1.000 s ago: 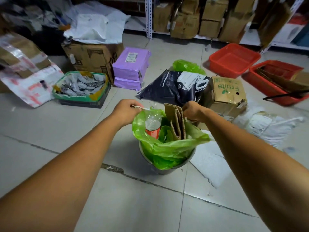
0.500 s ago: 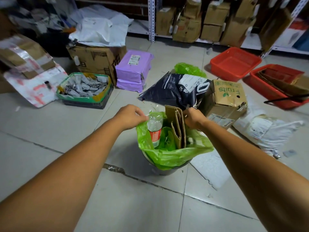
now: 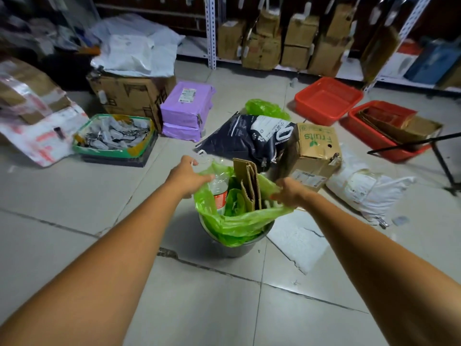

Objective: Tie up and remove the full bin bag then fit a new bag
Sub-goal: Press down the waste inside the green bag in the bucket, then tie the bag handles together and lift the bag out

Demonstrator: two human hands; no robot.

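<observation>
A grey round bin [image 3: 234,248] stands on the tiled floor, lined with a green bin bag [image 3: 239,221]. Folded cardboard [image 3: 248,183] and a clear bottle with a red label [image 3: 219,193] stick up out of the bag. My left hand [image 3: 187,177] grips the bag's left rim beside the bottle. On the opposite side, my right hand [image 3: 289,192] grips the right rim. A second crumpled green bag [image 3: 265,108] lies on the floor farther back.
Around the bin lie a "fruits" carton [image 3: 314,151], a dark printed sack [image 3: 247,138], purple parcels [image 3: 185,111], a green tray of packets [image 3: 112,136], two red crates [image 3: 326,99] and a white sack [image 3: 366,191]. Shelving with cartons [image 3: 264,41] lines the back.
Both hands have shifted their hold outward along the bag's rim, the right one dropping lower beside the cardboard. The bag's edges are lifted off the bin.
</observation>
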